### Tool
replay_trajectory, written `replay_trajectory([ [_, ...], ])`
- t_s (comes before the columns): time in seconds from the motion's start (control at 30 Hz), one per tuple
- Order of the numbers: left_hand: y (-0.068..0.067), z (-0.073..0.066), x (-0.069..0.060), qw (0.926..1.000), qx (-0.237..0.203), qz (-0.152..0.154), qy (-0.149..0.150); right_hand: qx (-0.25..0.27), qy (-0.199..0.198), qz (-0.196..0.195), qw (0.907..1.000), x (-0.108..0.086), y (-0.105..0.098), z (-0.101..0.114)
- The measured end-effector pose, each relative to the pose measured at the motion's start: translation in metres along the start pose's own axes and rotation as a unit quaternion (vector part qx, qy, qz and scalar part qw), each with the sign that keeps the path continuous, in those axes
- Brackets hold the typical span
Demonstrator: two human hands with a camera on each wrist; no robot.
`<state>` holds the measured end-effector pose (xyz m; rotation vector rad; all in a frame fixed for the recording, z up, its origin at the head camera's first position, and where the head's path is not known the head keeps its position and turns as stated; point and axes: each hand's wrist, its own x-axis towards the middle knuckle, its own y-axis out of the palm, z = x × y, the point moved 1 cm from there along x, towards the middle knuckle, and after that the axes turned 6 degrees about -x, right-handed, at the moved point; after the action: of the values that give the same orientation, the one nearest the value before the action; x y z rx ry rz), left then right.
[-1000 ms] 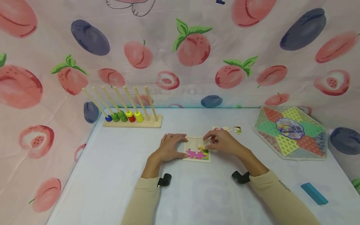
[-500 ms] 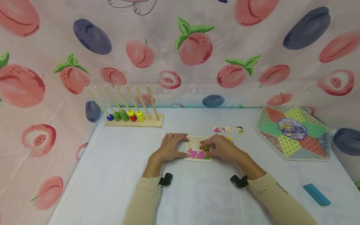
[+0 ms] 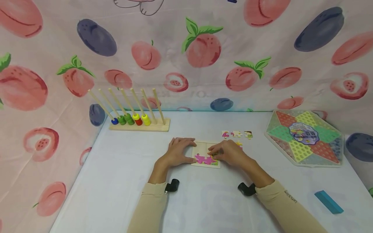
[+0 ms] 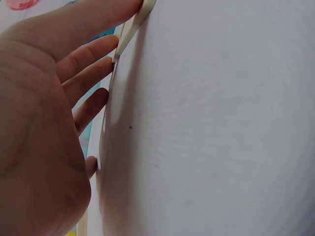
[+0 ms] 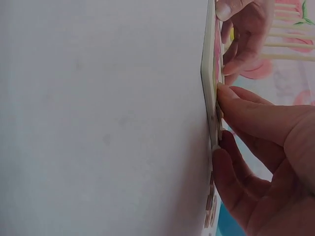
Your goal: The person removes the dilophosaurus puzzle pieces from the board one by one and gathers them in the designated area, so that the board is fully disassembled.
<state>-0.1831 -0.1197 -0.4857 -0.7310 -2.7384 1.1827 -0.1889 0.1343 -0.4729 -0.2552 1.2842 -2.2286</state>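
A small wooden puzzle tray (image 3: pixel 201 147) lies on the white table, pink joined pieces (image 3: pixel 205 159) along its lower part and bare wood above. My left hand (image 3: pixel 177 152) holds the tray's left side, thumb at the lower corner and index finger higher up. At the tray's right side, my right hand (image 3: pixel 232 153) pinches a puzzle piece (image 5: pixel 220 114) between thumb and fingers, low against the tray; the hand hides most of it. In the left wrist view the thumb touches the tray's edge (image 4: pixel 132 32).
Several loose puzzle pieces (image 3: pixel 237 134) lie behind my right hand. A wooden bead counting frame (image 3: pixel 138 128) stands at the back left. At right sits a hexagonal game box (image 3: pixel 303 137), with a blue block (image 3: pixel 328 201) in front of it.
My right hand has come left and down from the tray's right edge with the piece, then shifted slightly over the tray. The left hand stays on the tray; the view has shifted a little.
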Motion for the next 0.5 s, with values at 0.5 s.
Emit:
replay_trajectory([
  [0.5, 0.0006, 0.0018, 0.0004, 1.0, 0.004, -0.008, 0.004, -0.007, -0.01, -0.022, 0.9997, 0.0013, -0.0008, 0.0015],
])
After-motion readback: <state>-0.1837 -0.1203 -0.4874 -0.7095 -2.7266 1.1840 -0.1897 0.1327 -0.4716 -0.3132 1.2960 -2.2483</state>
